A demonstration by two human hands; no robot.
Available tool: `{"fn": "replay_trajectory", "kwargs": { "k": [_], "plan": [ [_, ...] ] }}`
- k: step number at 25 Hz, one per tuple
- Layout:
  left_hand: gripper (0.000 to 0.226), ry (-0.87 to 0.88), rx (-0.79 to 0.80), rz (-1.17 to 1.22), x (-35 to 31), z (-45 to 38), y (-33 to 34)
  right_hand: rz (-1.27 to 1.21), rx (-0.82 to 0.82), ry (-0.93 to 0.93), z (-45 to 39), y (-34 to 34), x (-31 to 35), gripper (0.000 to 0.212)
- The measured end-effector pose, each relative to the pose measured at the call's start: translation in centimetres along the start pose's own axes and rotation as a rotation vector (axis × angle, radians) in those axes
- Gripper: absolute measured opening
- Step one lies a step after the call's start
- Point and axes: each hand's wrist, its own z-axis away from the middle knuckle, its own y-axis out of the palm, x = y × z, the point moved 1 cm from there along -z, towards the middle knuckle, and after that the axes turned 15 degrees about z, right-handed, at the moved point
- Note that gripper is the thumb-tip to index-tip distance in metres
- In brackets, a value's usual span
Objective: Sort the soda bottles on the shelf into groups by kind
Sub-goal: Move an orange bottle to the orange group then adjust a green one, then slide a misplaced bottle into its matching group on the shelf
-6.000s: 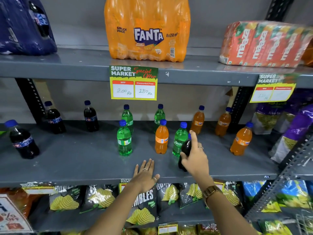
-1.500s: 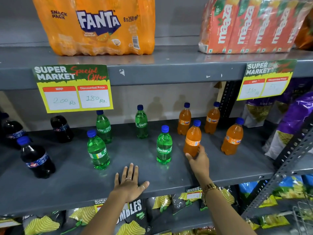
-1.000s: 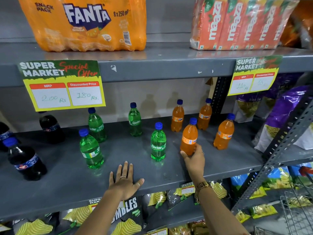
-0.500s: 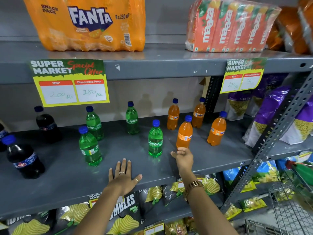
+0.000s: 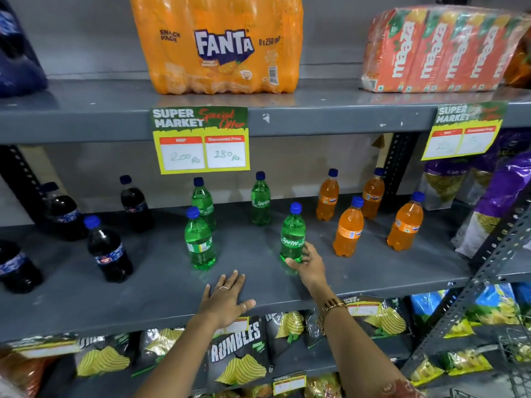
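Having left the orange bottle [image 5: 348, 231], the right hand [image 5: 309, 264] is now grasping the Sprite bottle [image 5: 292, 235] at frame centre, while the left hand [image 5: 227, 297] is lying flat and spread on the shelf [image 5: 115, 303].

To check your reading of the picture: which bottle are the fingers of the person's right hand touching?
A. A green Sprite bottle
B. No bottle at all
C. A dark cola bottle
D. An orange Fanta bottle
A: the right hand curls around the base of the front green Sprite bottle.
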Motion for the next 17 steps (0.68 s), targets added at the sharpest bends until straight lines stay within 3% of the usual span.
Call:
{"fn": "replay_trajectory", "kwargs": {
  "k": [13,17],
  "plan": [
    [0.076,-0.085,0.005,0.012,4.0,1.6,-1.1,0.146,0.136,-0.059,-0.9,1.9,0.1,0.05],
    [0.073,-0.068,0.0,0.04,4.5,1.3,-1.0,0.07,0.149,-0.038,-1.1,2.2,0.3,0.06]
  ]
}}
